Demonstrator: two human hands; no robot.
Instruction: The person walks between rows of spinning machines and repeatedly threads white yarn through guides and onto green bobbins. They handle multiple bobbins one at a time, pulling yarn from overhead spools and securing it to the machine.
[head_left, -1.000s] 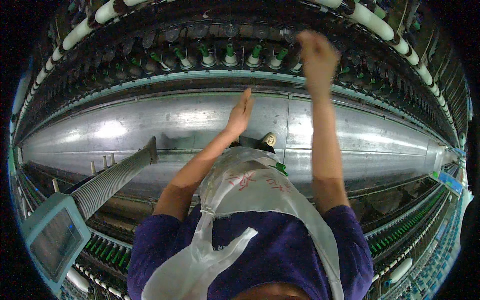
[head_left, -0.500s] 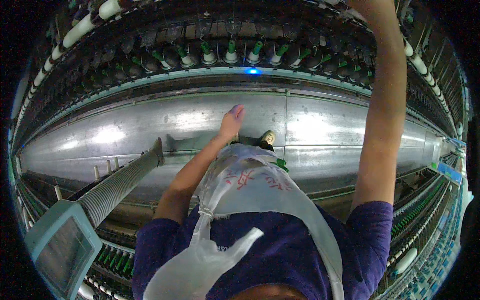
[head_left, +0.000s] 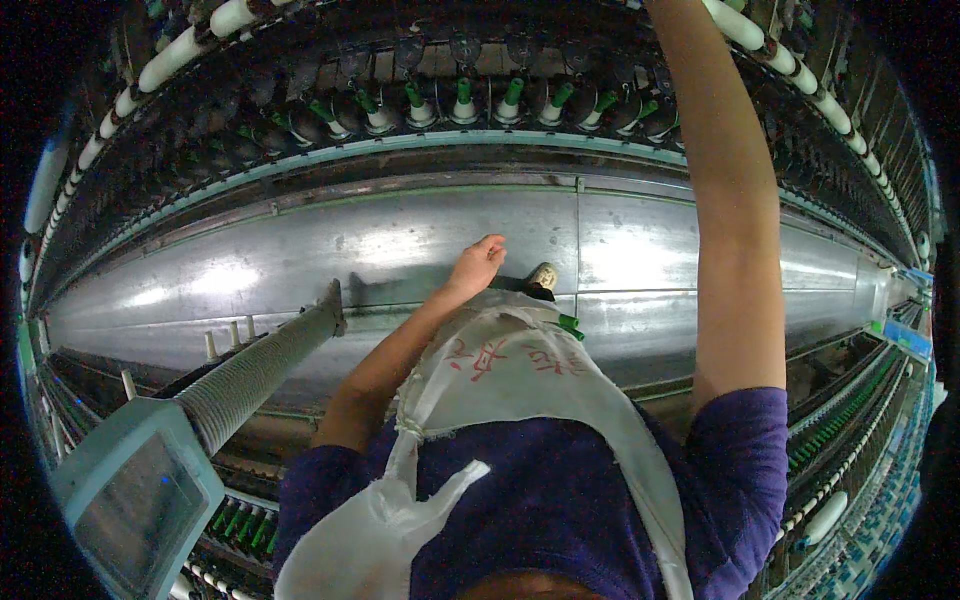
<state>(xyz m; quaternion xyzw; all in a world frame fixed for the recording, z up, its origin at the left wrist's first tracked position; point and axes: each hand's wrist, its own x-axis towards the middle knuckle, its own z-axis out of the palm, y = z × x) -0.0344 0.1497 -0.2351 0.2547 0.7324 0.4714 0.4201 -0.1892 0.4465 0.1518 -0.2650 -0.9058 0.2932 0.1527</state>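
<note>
My left hand (head_left: 480, 265) hangs in front of my waist over the metal floor, its fingers curled in with nothing visible between them. It touches no machine part and is nearest to the white apron (head_left: 500, 345) I wear. My right arm (head_left: 735, 220) stretches far forward and up past a row of white rollers (head_left: 745, 28); the hand itself lies beyond the upper edge, so its fingers are hidden. Below that reach, a row of bobbins with green tops (head_left: 463, 100) stands upright on the spinning machine's rail (head_left: 440, 141).
A ridged grey hose (head_left: 265, 375) runs from a teal-framed box (head_left: 135, 500) at my left. Shiny metal floor plates (head_left: 430, 235) form the aisle, with my shoe (head_left: 543, 276) on them. Another machine with green bobbins (head_left: 240, 525) lies behind me. Green tubes (head_left: 570, 326) stick out beside the apron.
My right arm has swung left, its hand passing out of view at the top. My left hand has come slightly nearer and right. The blue light on the rail no longer shows.
</note>
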